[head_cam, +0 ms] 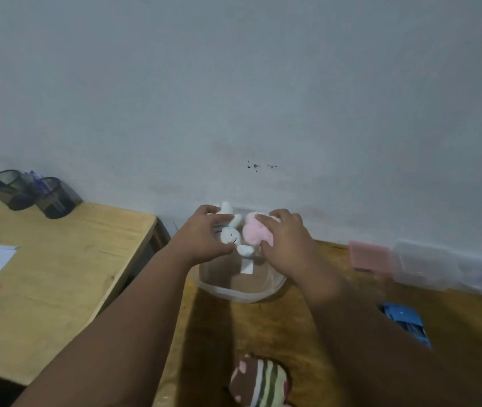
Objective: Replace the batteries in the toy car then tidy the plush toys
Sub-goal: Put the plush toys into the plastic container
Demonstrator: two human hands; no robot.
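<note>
Reaching over a clear tub (242, 298), the person's left hand (201, 239) curls fingers and thumb round a white bunny (231, 236), while the right hand (286, 242) grips a pink plush (253, 233) just beside it, both toys held above the tub's far side, close to the wall. The tub stands on the counter (278, 333), with a striped plush (258, 383) at the near edge and a blue object (407, 321) to the right. Two pen cups (54, 198) stand on a second counter (57, 274) at left.
</note>
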